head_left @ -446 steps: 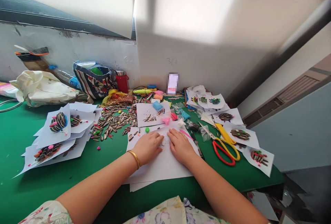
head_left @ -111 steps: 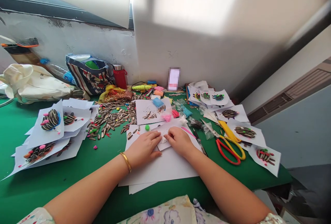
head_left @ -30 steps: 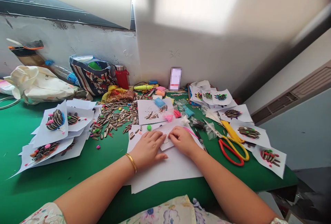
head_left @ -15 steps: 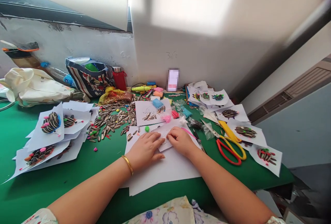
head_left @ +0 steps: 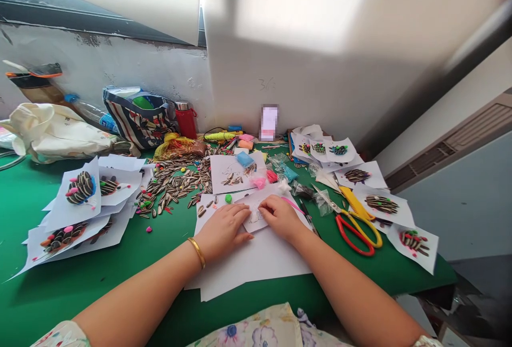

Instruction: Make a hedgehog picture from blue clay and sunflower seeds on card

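My left hand (head_left: pixel 224 228) lies flat with fingers stretched out, on the left edge of a small white sheet with a line drawing (head_left: pixel 253 220). On the same sheet my right hand (head_left: pixel 282 220) is closed, its thumb and fingertips pinched together over the drawing; what they hold, if anything, is hidden. Larger blank paper (head_left: pixel 264 261) lies underneath. Just beyond my left hand are a green clay ball (head_left: pixel 228 198) and a few loose sunflower seeds (head_left: pixel 201 211). Another drawn sheet (head_left: pixel 224 168) with seeds and a blue clay lump (head_left: pixel 244 159) lies farther back.
A heap of sunflower seeds (head_left: pixel 174 189) spreads at centre left. Seed-and-clay pictures lie in a left stack (head_left: pixel 82 189) and along the right (head_left: pixel 380 204). Scissors (head_left: pixel 356 229) and a yellow cutter (head_left: pixel 356 205) rest at right. A phone (head_left: pixel 269 123) leans on the wall beyond bagged clay (head_left: pixel 286 172).
My left fingers have slid slightly left, uncovering a bit more of the drawing. My right hand stays pinched at nearly the same spot. The whole view has shifted a little.
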### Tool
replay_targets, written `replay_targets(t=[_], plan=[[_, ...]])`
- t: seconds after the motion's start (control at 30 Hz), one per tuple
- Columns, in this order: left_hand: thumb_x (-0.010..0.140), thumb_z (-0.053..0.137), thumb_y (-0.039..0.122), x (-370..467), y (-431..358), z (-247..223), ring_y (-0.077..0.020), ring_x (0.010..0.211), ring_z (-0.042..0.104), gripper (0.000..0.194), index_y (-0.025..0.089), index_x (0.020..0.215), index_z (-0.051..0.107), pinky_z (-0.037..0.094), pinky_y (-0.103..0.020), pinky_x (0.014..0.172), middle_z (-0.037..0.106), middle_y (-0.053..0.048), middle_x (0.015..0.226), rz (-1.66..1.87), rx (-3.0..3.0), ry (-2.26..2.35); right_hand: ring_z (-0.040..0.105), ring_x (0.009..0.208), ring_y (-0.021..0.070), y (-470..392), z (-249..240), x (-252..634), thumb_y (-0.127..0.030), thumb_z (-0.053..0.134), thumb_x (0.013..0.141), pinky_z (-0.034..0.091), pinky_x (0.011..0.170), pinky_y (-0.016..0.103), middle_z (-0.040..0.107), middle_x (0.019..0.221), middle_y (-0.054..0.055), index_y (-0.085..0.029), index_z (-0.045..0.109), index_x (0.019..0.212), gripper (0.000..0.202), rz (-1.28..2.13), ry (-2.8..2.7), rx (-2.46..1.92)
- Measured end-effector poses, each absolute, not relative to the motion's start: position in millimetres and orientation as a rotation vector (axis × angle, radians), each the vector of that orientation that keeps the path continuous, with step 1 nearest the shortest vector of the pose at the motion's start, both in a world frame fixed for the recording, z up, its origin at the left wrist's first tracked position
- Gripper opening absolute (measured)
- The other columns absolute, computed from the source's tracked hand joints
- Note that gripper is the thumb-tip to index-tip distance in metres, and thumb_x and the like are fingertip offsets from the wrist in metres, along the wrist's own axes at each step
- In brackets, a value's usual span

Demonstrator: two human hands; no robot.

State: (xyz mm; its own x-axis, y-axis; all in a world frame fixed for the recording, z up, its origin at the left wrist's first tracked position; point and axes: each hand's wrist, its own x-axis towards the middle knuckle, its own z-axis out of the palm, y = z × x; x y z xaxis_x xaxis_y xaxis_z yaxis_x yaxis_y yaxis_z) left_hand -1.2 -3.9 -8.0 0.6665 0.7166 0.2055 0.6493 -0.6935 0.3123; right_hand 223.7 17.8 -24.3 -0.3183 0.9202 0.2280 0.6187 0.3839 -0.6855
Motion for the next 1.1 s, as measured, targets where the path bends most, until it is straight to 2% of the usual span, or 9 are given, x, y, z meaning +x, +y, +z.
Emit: replay_targets(t=[0.1,0.23,0.5,0.73,0.97,1.1], plan=[[0.084,0.071,0.043,-1.3,-1.8,-8.5,-0.0309,0.125,0.054,0.049,0.019,0.125,0.060,0.044,-0.048,0.107,0.059,-0.012,0.135,0.465,2.662,1.099,0.058,0.081,0.0159,16.1,-24.6,223.5,-0.020,0.069,0.084,0.044,0.073,0.028,0.062,0.087,0.001,-0.020,0.063,0.083,0.006,0.653,-2.057,-1.349],[0.085,0.069,0.047,-1.8,0.1,-8.7,-0.0321,0.128,0.052,0.050,0.019,0.126,0.060,0.043,-0.050,0.108,0.058,-0.013,0.137,0.408,2.689,1.068,0.057,0.083,0.0168,13.3,-23.4,221.7,-0.026,0.081,0.075,0.043,0.073,0.029,0.062,0.089,0.000,-0.021,0.061,0.083,0.022,0.602,-2.143,-1.344],[0.084,0.071,0.046,-2.2,0.1,-5.9,-0.0328,0.127,0.053,0.050,0.018,0.125,0.061,0.043,-0.050,0.108,0.058,-0.014,0.136,0.391,2.709,1.048,0.054,0.081,0.0177,11.9,-20.4,213.4,-0.030,0.083,0.073,0.039,0.072,0.030,0.061,0.083,0.000,-0.021,0.059,0.078,0.027,0.483,-2.189,-1.440],[0.085,0.068,0.043,0.0,-3.4,-5.3,-0.0326,0.130,0.051,0.047,0.019,0.125,0.060,0.042,-0.049,0.110,0.058,-0.014,0.135,0.415,2.741,1.024,0.053,0.079,0.0157,14.3,-21.2,217.8,-0.021,0.069,0.085,0.039,0.070,0.027,0.060,0.083,-0.001,-0.021,0.057,0.078,0.014,0.625,-2.073,-1.418],[0.081,0.072,0.045,-1.0,-5.6,-8.7,-0.0371,0.132,0.048,0.056,0.018,0.128,0.059,0.040,-0.053,0.111,0.054,-0.018,0.138,0.364,2.782,1.004,0.053,0.077,0.0159,16.2,-27.0,220.6,-0.022,0.061,0.090,0.039,0.070,0.028,0.058,0.082,0.001,-0.020,0.055,0.076,0.015,0.591,-2.097,-1.355],[0.082,0.071,0.045,-2.9,-4.3,-6.2,-0.0369,0.133,0.047,0.056,0.019,0.130,0.059,0.040,-0.052,0.111,0.054,-0.016,0.139,0.325,2.780,0.992,0.053,0.078,0.0163,17.1,-26.6,221.0,-0.023,0.059,0.091,0.039,0.070,0.029,0.058,0.083,0.001,-0.020,0.055,0.077,0.015,0.599,-2.099,-1.357]])
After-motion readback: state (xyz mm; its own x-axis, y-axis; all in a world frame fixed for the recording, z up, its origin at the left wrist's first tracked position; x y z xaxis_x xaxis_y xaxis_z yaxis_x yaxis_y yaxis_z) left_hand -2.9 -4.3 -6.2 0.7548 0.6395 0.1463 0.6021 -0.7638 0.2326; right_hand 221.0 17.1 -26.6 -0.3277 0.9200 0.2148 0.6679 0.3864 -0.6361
